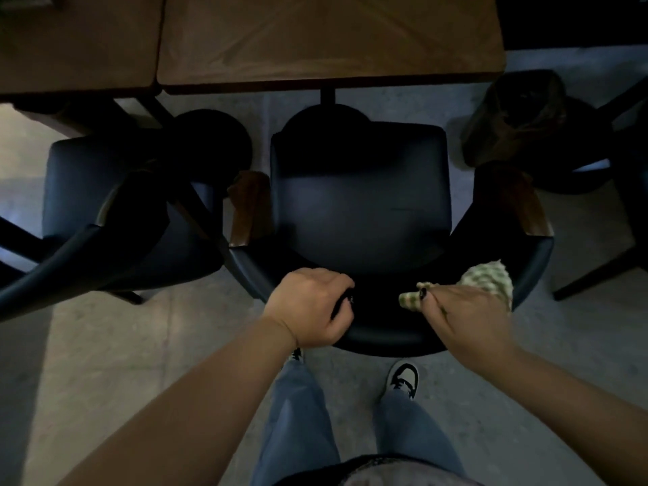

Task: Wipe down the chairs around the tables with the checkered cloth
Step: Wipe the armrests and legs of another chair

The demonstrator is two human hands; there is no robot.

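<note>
A dark armchair point(361, 198) with a curved padded backrest and wooden arm ends stands right in front of me, facing the wooden table point(329, 40). My left hand point(312, 306) grips the top of the backrest left of centre. My right hand point(470, 317) presses the green-and-white checkered cloth point(491, 278) onto the backrest's right part; the cloth shows on both sides of the hand.
A second dark armchair point(115, 212) stands close on the left, beside another table point(77, 40). On the right are a round stool point(526, 124) with brown material on it and dark chair legs point(596, 271). My legs and shoes stand on grey concrete floor point(122, 345).
</note>
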